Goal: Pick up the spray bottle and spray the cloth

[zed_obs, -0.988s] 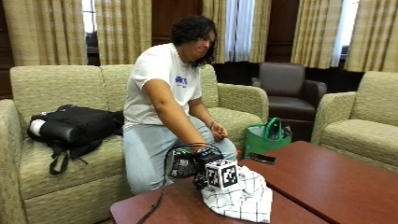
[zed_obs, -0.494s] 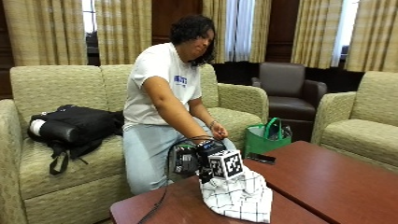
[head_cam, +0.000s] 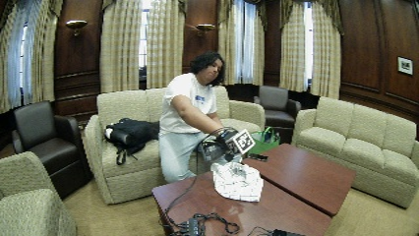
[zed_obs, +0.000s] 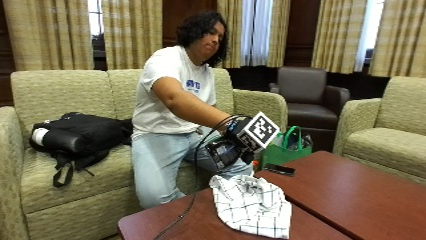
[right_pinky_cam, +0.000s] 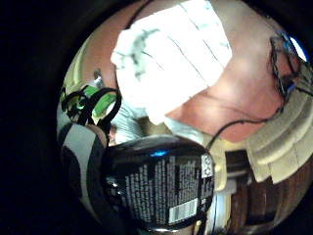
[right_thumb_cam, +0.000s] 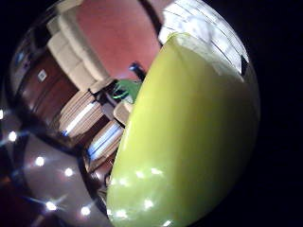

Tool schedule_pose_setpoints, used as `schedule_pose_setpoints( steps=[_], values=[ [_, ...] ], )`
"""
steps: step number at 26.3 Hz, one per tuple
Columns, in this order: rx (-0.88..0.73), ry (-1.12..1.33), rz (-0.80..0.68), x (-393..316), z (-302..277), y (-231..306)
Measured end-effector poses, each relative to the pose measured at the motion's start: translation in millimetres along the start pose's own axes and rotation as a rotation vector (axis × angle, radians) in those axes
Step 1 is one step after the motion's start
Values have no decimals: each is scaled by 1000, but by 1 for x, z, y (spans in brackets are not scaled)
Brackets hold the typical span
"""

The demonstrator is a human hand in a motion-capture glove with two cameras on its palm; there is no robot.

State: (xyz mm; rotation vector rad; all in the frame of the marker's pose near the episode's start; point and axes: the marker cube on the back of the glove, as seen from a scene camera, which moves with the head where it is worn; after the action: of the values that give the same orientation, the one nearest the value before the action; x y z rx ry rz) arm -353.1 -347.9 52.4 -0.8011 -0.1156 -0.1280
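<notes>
A white checked cloth point(zed_obs: 251, 205) lies crumpled on the brown table point(zed_obs: 346, 200), near its edge by the seated person. My gloved right hand point(zed_obs: 234, 142) grips the spray bottle point(zed_obs: 219, 154) in the air just above the cloth's far side. The bottle's black label with a barcode point(right_pinky_cam: 161, 188) fills much of the little finger side palm view, with the cloth point(right_pinky_cam: 168, 56) spread on the table beyond it. Its yellow-green body point(right_thumb_cam: 189, 137) fills the thumb side view. In the wide view the hand point(head_cam: 223, 141) hangs over the cloth point(head_cam: 237, 182). The nozzle is hidden.
A green bag point(zed_obs: 283, 150) stands on the floor between sofa and table. A dark phone point(zed_obs: 279, 170) lies at the table's edge beside the cloth. A black backpack point(zed_obs: 80, 135) rests on the sofa. Cables and a small device point(head_cam: 203, 223) lie at the table's near end.
My right hand has risen from just over the table with the bottle and now holds it higher, above the cloth. The cloth has stayed in place.
</notes>
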Motion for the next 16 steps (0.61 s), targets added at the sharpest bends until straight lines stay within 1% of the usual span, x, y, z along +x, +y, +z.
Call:
schedule_pose_setpoints(
  steps=[4,7,11,16],
  values=[
    [115,-108,-215,-42,-10,-2],
    [189,-187,-344,-74,-3,-11],
    [270,-280,-459,-111,25,-32],
    [341,-360,-572,-156,82,-64]
  ],
)
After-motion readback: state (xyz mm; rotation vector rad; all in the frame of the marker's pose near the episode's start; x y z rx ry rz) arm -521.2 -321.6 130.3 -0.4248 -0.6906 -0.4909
